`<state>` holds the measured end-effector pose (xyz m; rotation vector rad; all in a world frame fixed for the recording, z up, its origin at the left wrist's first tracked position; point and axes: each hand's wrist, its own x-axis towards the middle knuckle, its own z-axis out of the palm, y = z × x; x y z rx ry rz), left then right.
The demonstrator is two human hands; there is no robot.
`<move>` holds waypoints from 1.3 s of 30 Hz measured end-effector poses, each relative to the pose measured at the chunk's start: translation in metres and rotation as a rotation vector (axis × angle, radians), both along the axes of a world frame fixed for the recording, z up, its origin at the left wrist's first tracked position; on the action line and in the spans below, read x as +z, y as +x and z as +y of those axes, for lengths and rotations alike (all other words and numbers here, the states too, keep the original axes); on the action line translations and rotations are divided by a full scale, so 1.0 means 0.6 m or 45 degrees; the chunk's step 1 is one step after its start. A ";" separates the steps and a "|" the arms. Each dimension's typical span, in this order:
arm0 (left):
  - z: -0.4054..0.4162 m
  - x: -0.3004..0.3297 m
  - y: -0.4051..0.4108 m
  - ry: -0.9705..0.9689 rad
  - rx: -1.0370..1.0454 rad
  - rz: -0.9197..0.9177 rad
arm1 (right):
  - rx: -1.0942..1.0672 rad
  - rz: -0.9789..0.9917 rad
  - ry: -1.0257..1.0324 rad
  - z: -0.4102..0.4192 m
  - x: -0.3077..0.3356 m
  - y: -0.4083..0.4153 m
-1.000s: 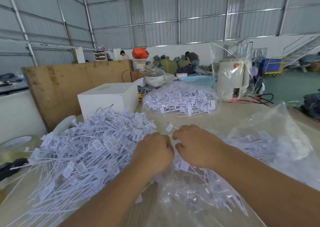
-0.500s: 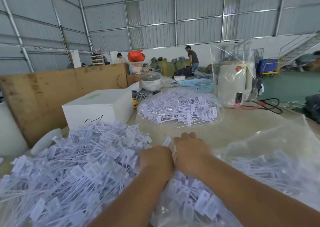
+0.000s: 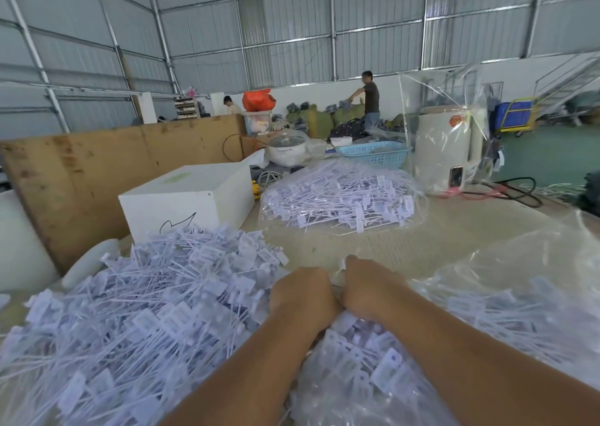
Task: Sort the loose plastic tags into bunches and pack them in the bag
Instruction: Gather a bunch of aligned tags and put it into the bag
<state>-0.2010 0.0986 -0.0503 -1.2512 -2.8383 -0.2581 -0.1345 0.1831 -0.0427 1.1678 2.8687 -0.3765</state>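
Note:
A big heap of loose white plastic tags (image 3: 146, 312) covers the table's left side. In front of me lies a clear plastic bag (image 3: 357, 380) with tags inside, and it spreads to the right (image 3: 526, 296). My left hand (image 3: 302, 296) and my right hand (image 3: 370, 287) are side by side, knuckles up, at the bag's far end. Their fingers curl down out of sight around a small bunch of tags. One white tag end (image 3: 341, 266) sticks up between them.
A second filled bag of tags (image 3: 341, 195) lies farther back. A white box (image 3: 194, 195) and a wooden board (image 3: 97, 172) stand at the left. Behind are a wrapped white appliance (image 3: 444, 153), a blue basket (image 3: 373, 154) and cables (image 3: 509, 188). Two people work at the far wall.
My view has moved closer and lower over the table. Both hands have slid forward together toward the bag's far end, staying side by side.

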 end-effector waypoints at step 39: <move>-0.191 0.106 0.056 1.323 0.281 -1.055 | 0.400 0.621 0.447 -0.092 0.143 0.050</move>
